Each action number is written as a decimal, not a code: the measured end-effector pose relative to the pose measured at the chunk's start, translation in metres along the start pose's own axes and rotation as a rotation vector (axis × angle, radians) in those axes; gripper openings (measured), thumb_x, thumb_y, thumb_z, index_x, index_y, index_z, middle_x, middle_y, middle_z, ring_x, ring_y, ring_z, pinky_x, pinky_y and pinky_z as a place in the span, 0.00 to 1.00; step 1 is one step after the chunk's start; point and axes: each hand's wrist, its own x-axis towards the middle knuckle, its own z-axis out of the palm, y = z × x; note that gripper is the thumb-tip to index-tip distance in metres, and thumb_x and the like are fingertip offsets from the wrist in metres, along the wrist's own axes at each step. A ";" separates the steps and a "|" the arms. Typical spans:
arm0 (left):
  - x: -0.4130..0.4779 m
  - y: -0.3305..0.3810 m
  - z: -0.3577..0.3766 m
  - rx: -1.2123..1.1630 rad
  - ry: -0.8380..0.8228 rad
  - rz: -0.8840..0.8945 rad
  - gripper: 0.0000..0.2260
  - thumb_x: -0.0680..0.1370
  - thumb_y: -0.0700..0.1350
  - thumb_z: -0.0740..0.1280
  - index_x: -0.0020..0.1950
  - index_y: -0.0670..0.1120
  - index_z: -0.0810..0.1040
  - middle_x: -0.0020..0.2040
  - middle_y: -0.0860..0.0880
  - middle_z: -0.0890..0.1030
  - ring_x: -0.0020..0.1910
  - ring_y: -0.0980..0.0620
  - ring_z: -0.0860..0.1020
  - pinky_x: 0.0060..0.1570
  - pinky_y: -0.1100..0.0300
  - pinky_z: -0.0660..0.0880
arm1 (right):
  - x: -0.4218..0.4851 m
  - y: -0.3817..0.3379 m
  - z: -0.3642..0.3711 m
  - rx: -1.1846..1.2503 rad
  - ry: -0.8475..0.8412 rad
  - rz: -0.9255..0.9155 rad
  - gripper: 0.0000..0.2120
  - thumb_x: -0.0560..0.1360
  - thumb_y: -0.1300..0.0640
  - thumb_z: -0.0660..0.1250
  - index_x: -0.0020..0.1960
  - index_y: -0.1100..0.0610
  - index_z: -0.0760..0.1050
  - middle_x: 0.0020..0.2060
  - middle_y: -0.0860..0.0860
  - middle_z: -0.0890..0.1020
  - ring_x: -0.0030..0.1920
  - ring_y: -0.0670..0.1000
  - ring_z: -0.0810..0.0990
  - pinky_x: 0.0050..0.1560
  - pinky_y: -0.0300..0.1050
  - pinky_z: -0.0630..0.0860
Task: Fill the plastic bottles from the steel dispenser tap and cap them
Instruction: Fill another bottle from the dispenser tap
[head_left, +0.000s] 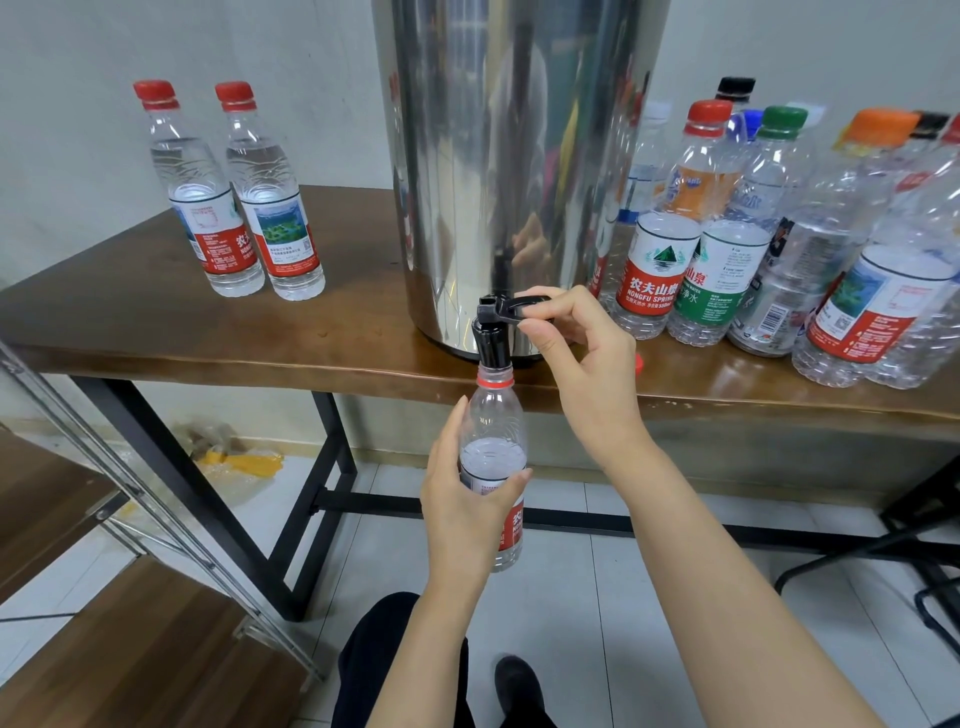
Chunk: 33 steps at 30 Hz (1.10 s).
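Plain indoor rm: tiled floor (571, 623), wood table (156, 312).

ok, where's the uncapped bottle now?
Head view, centre: the left hand holds the uncapped bottle below the front edge of the table, its mouth under the black tap of the steel dispenser.

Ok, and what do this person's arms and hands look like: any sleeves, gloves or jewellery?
The left hand and right hand are both bare, with no gloves, and no ring, watch or bracelet shows. No sleeve is visible on either forearm as far as the frame's edge. The nails look short and unpainted. Lower down are dark trousers and a dark shoe.
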 end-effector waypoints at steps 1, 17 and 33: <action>0.000 0.000 0.000 -0.004 0.001 -0.001 0.42 0.66 0.38 0.81 0.74 0.61 0.67 0.70 0.59 0.73 0.70 0.56 0.71 0.68 0.47 0.72 | 0.000 0.000 0.000 -0.001 0.001 -0.001 0.02 0.76 0.49 0.66 0.47 0.42 0.76 0.53 0.42 0.82 0.58 0.48 0.80 0.58 0.54 0.77; -0.002 0.002 -0.002 0.007 0.003 -0.002 0.42 0.66 0.37 0.80 0.74 0.61 0.66 0.69 0.56 0.74 0.69 0.56 0.71 0.68 0.49 0.73 | -0.001 0.001 0.000 0.005 -0.003 0.008 0.02 0.76 0.51 0.66 0.47 0.44 0.77 0.53 0.42 0.82 0.58 0.48 0.80 0.56 0.54 0.78; -0.002 0.002 -0.002 0.037 -0.005 -0.001 0.42 0.67 0.38 0.80 0.74 0.60 0.66 0.70 0.58 0.73 0.70 0.56 0.71 0.68 0.50 0.73 | -0.001 -0.001 0.000 0.025 0.002 0.011 0.08 0.77 0.59 0.68 0.47 0.45 0.77 0.53 0.44 0.83 0.57 0.49 0.80 0.54 0.49 0.78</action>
